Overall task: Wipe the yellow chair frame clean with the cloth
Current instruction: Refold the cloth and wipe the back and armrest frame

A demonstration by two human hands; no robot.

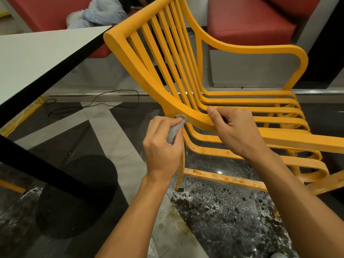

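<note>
Left grip [163, 146] clenches the cloth [174, 130] against the yellow chair frame [186, 110]; right grip [234, 129] grasps that rail. Lower rails look stained: much remains, I judge.

Yellow chair [138, 75], table base [78, 198] on floor [223, 211]

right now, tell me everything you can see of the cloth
The cloth is grey, soft-looking fabric, bunched into a tight wad. The left hand grips it with fingers curled round it, so most is hidden; only a strip beside the thumb and a rounded end show. That end presses against the side rail of the yellow chair, low where the back curves into the seat. Whether it is wet cannot be told.
</note>
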